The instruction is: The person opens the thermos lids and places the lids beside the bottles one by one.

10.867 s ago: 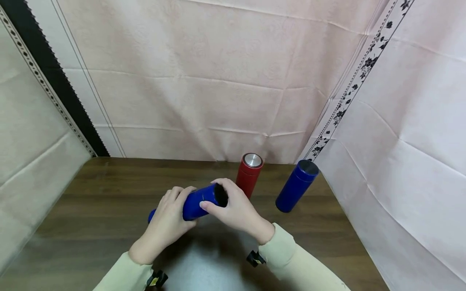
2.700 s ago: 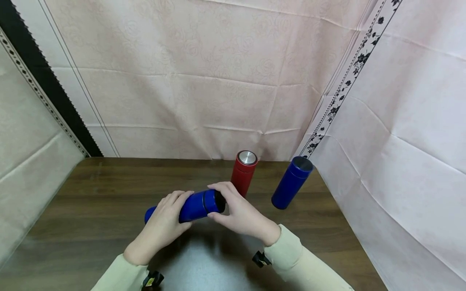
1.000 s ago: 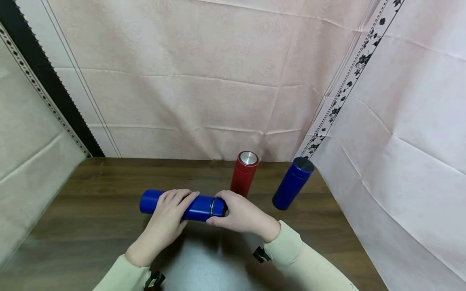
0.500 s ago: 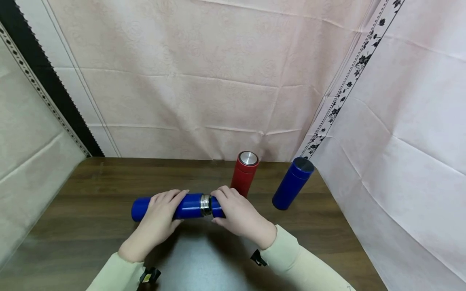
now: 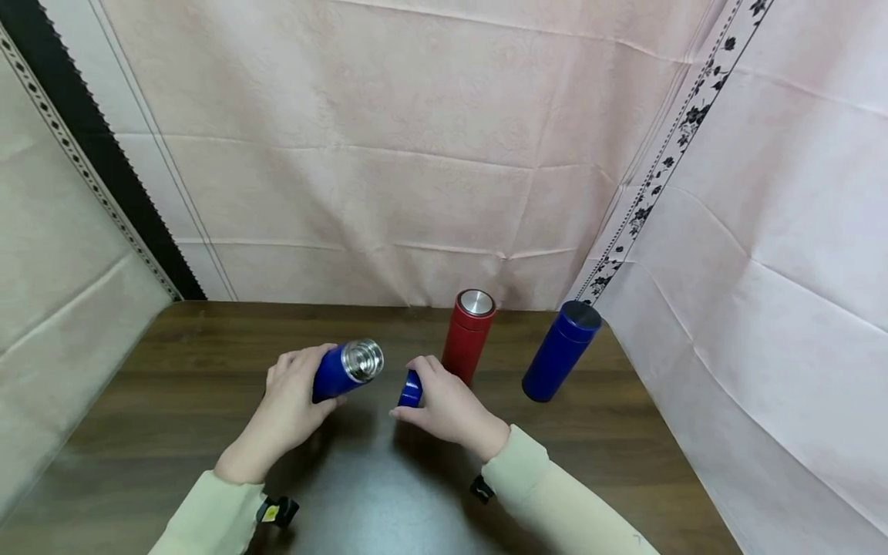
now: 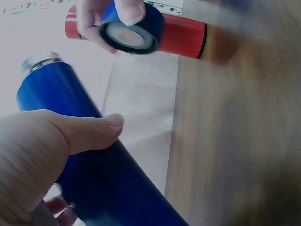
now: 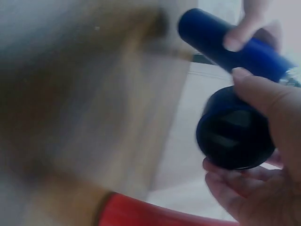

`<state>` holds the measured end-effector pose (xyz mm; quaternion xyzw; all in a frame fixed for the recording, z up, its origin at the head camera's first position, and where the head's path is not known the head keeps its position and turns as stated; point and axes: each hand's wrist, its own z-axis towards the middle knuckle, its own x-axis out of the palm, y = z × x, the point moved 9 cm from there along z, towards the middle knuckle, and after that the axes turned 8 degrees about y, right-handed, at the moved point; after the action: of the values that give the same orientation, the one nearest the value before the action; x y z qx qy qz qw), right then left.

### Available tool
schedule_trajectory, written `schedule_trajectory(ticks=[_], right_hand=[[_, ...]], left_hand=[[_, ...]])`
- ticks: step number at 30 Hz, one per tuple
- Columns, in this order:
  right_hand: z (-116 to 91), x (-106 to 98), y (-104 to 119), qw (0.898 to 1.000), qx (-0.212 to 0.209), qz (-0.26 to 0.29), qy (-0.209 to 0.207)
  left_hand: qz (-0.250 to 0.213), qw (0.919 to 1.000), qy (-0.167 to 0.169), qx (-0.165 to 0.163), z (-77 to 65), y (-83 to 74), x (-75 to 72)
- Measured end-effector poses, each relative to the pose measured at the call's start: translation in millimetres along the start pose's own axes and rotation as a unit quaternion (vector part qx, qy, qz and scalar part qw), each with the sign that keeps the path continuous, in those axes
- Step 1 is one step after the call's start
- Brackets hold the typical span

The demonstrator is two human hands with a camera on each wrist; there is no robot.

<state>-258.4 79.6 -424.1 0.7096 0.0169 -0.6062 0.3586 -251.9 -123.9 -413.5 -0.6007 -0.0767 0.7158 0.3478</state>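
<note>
My left hand (image 5: pixel 287 401) grips the body of a blue thermos flask (image 5: pixel 331 378), tilted with its bare metal mouth (image 5: pixel 364 360) up and to the right. In the left wrist view the thumb (image 6: pixel 96 134) lies across the blue body. My right hand (image 5: pixel 451 408) holds the flask's blue cap (image 5: pixel 411 391) between thumb and fingers, a short way right of the mouth. The cap's dark top (image 7: pixel 235 139) shows in the right wrist view, and its pale round underside (image 6: pixel 126 36) in the left wrist view.
Just behind my right hand stands a red flask (image 5: pixel 469 335) with a silver lid. A second blue flask (image 5: pixel 560 354), capped, stands farther right. The wooden table (image 5: pixel 208 347) meets pale cloth hangings (image 5: pixel 388 193) at the back and sides.
The cap has come off the blue flask, with my right hand holding it. My left hand has drawn the flask leftward and turned its mouth upward. The other flasks stand where they were.
</note>
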Motion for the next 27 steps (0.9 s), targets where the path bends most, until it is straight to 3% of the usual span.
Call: schedule_trajectory(ticks=[5,10,14,19,27], right_hand=[[21,21,-22,0.993,0.040,0.108,-0.012],[41,37,-33,0.985,0.072,0.157,-0.025],[54,48,-35,0.979,0.092,0.176,-0.033],[65,58,-32,0.974,0.105,0.195,-0.042],[79,69,-24,0.973,0.110,0.196,-0.044]], left_hand=[[-0.013,0.9990,-0.042,-0.010,14.0,5.8,-12.5],[-0.030,0.9970,-0.070,-0.018,34.2,12.7,-23.1],[-0.062,0.9938,-0.083,-0.040,47.1,25.7,-26.6],[-0.099,0.9893,-0.077,-0.076,57.2,41.7,-25.2],[-0.104,0.9866,-0.062,-0.109,65.1,60.5,-19.7]])
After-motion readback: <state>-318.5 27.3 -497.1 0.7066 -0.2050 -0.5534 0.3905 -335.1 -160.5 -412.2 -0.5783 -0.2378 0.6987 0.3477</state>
